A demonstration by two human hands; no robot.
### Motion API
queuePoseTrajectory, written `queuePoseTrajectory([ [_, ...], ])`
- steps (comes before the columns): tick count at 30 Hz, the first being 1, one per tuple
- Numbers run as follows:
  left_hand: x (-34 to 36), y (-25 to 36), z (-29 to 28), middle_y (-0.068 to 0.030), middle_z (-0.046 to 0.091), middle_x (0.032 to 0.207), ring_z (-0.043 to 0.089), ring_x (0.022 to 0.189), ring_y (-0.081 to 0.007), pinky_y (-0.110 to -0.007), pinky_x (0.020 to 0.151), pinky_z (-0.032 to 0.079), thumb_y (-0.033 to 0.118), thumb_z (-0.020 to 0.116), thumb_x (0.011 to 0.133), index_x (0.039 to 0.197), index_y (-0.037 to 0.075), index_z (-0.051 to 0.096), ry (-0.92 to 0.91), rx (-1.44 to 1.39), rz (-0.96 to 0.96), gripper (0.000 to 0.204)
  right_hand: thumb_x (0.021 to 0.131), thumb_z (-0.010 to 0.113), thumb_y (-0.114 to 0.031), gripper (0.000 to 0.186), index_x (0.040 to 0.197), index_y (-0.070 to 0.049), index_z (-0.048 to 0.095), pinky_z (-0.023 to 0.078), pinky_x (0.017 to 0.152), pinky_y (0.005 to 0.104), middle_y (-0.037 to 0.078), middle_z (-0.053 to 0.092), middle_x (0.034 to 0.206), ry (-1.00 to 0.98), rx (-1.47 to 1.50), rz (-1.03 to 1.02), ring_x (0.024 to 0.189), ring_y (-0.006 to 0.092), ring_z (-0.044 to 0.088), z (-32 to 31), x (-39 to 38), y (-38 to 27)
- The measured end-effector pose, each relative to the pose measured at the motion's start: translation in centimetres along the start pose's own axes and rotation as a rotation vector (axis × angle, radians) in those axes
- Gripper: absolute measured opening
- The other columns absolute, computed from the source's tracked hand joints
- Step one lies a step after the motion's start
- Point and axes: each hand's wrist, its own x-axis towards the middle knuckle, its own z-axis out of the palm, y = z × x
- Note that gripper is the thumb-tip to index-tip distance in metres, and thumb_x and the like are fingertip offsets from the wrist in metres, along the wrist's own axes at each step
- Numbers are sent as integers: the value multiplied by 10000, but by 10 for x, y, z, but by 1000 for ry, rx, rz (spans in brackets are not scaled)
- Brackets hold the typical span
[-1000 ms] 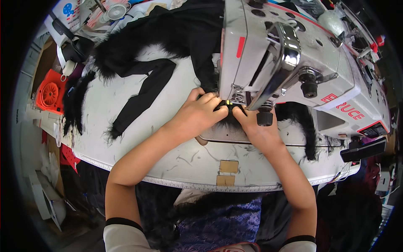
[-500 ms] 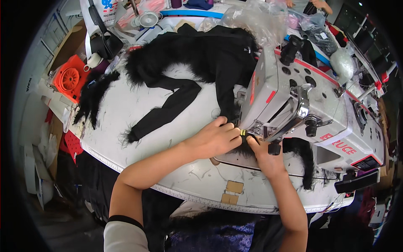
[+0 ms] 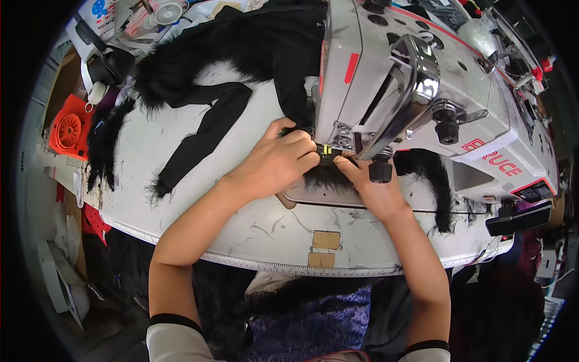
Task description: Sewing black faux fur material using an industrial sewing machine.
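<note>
left fingers [image 3: 300,145] grip, right fingers [image 3: 345,166] touch black fur [image 3: 329,179] beside sewing machine [image 3: 461,81].

The white table [image 3: 277,247] bears a sewing machine [image 3: 476,96] and a furry black garment [image 3: 241,45].

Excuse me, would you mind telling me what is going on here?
A person has black, furry fabric at a white sewing machine with red markings. The left hand pinches it and the right hand touches it, close beside the machine. More black, fur-edged cloth lies spread across the white worktable, mostly left of the machine.
</note>
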Motion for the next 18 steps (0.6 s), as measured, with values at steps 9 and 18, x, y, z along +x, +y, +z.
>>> queuePoseTrajectory([
  [9, -2, 0, 1, 4, 493, 820, 488, 832, -167, -348, 822, 308, 29, 667, 534, 873, 121, 548, -40, -170, -26, 371, 783, 617, -145, 156, 787, 11, 616, 320, 493, 272, 6, 476, 553, 141, 665, 349, 515, 81, 377, 2, 2, -10],
  [18, 0, 6, 2, 10, 526, 850, 498, 825, -149, -353, 835, 316, 50, 632, 569, 847, 114, 579, -63, -134, -31, 290, 752, 612, -110, 74, 818, -84, 630, 357, 570, 328, 29, 478, 608, 133, 80, 11, 581, 190, 456, -4, -2, -2],
])
